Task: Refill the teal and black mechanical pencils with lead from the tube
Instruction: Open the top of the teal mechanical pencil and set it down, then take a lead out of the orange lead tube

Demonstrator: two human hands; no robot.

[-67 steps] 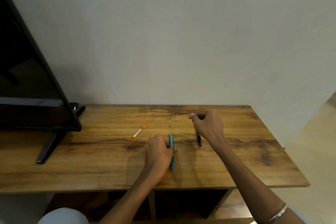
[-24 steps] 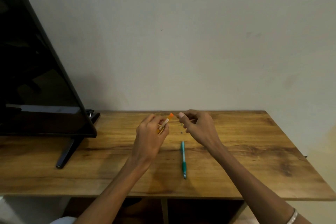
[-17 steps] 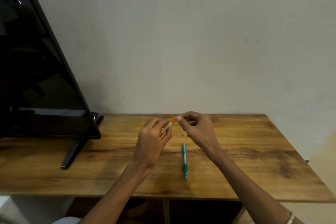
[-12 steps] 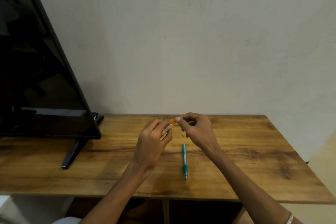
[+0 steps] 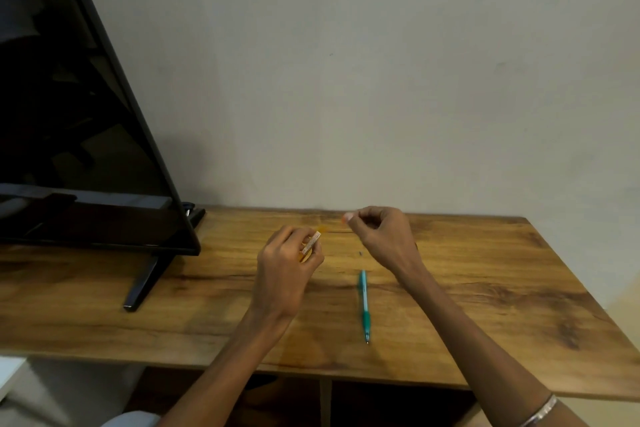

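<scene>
Left hand [image 5: 285, 274]: fingers curled round lead tube [image 5: 309, 247]. Right hand [image 5: 379, 239]: fingertips pinched; contents too small to tell. Teal mechanical pencil [image 5: 364, 306]: lying below right hand, on wooden table [image 5: 502, 291].

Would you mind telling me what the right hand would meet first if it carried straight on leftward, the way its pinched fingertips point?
Probably the lead tube held in the left hand, though depth is unclear; the right hand may sit slightly farther back.
</scene>
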